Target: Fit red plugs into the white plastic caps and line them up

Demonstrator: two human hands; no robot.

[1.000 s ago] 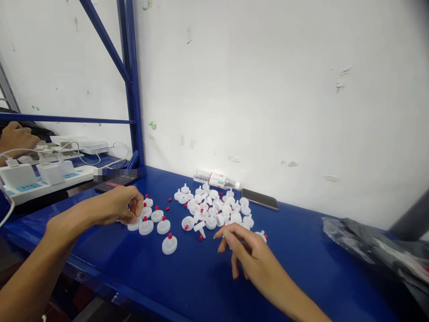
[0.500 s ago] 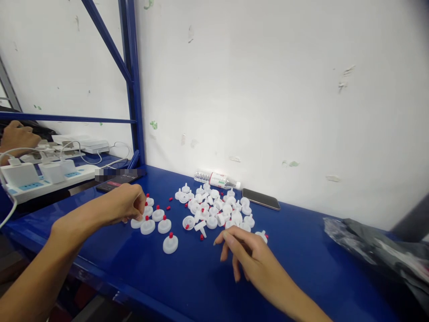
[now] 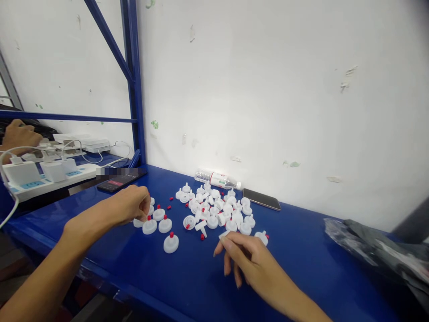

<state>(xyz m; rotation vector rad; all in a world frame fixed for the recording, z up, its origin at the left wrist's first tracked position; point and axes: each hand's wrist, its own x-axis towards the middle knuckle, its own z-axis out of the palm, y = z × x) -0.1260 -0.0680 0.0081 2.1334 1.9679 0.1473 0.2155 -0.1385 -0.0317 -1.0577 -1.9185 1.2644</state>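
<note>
My left hand (image 3: 136, 203) is closed, its curled fingertips hidden, over a group of white nozzle caps with red tips. One white cap (image 3: 138, 222) shows partly beneath these fingers; I cannot tell whether they grip it. Just beside them stands another red-tipped cap (image 3: 149, 225), and a further red-tipped cap (image 3: 171, 243) stands apart, nearer the front. My right hand (image 3: 246, 255) hovers over the table in front of the pile of loose white nozzle caps (image 3: 212, 222). Its thumb and index finger pinch a small white piece (image 3: 223, 235), mostly hidden.
Small red tips (image 3: 169, 207) lie loose on the blue table (image 3: 201, 277). Behind the pile are a clear bottle (image 3: 219, 180) and a phone (image 3: 261, 199). Another phone (image 3: 120, 180) and a power strip (image 3: 63, 176) are left. Dark plastic bags (image 3: 378, 250) lie right. Another person's hand (image 3: 22, 134) is far left.
My left hand has shifted slightly right, over the red-tipped caps. A white piece now shows at my right fingertips, and that hand has barely moved.
</note>
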